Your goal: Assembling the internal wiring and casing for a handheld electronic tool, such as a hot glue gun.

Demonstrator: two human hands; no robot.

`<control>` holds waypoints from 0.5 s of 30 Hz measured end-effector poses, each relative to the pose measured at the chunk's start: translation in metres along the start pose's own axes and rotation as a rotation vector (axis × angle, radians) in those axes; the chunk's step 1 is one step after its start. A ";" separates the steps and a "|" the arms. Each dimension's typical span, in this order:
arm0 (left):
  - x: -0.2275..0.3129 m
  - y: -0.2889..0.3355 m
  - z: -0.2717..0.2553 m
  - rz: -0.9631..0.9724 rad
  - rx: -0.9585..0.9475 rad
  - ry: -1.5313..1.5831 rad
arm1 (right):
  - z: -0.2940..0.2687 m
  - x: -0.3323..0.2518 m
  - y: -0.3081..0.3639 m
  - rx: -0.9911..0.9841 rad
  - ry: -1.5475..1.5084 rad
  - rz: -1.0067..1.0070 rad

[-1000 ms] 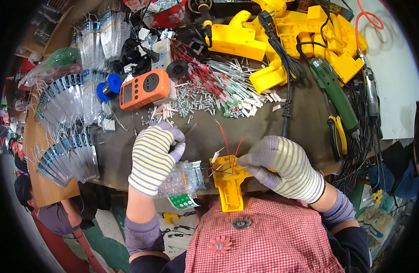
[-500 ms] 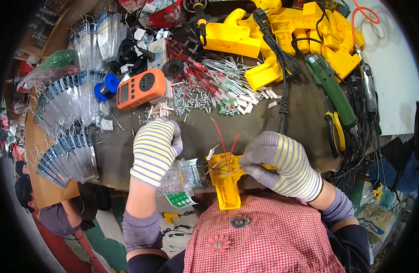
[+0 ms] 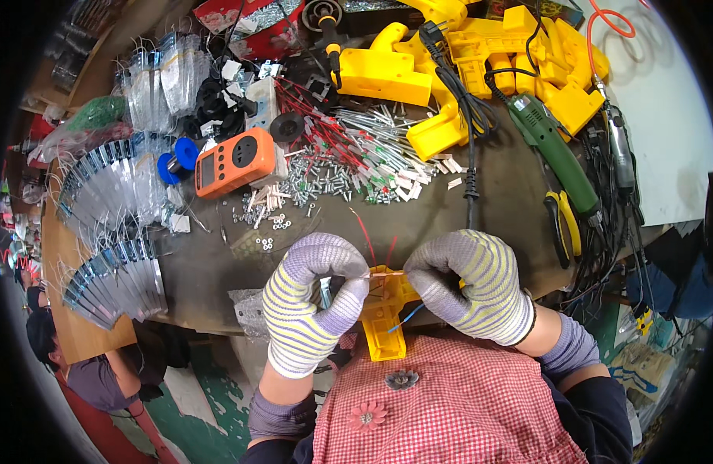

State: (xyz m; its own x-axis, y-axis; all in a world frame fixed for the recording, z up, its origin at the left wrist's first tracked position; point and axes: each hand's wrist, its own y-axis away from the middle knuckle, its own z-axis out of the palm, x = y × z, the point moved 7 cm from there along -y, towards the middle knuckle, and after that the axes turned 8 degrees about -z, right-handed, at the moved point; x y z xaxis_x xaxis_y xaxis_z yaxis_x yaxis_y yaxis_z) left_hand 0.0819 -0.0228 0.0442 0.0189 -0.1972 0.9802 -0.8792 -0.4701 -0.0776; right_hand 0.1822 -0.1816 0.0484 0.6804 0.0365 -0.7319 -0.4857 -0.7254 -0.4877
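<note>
Both hands wear striped, grey-tipped work gloves. My left hand [image 3: 314,301] and my right hand [image 3: 480,286] pinch opposite ends of a thin, pale pinkish wire [image 3: 386,274], stretched level between the fingertips. Just beneath it sits a yellow plastic tool housing [image 3: 383,331], its handle toward my apron and overhanging the table edge. A red wire [image 3: 361,226] and another red wire [image 3: 392,247] rise from the housing. To the right of its handle a blue wire [image 3: 407,316] sticks out. My fingers hide the wire's ends and part of the housing.
Beyond my hands lie loose screws [image 3: 318,179], white connector pieces [image 3: 410,184] and an orange meter [image 3: 234,163]. Heating elements [image 3: 112,271] fan out at left. Yellow housings [image 3: 387,76], a green power tool [image 3: 553,151] and yellow-handled pliers [image 3: 562,224] occupy the right.
My left hand has moved right and nearer me, from beside the bubble-wrapped part to the housing, and now pinches the thin wire. My right hand stays near the housing; the blue wire now shows.
</note>
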 end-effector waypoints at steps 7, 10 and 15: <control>0.004 -0.003 0.001 0.018 -0.040 -0.008 | -0.001 -0.004 0.000 -0.007 0.086 -0.032; 0.014 -0.006 0.004 0.156 -0.057 -0.209 | -0.004 -0.005 0.000 0.016 0.087 -0.051; 0.012 -0.006 0.003 0.125 -0.043 -0.165 | -0.007 -0.007 -0.001 0.053 0.108 -0.060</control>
State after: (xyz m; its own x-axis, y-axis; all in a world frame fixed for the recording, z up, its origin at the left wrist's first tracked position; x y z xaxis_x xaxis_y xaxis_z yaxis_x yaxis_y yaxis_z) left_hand 0.0887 -0.0248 0.0563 -0.0168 -0.3918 0.9199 -0.8990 -0.3967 -0.1855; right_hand 0.1817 -0.1862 0.0573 0.7625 0.0024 -0.6469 -0.4692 -0.6864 -0.5556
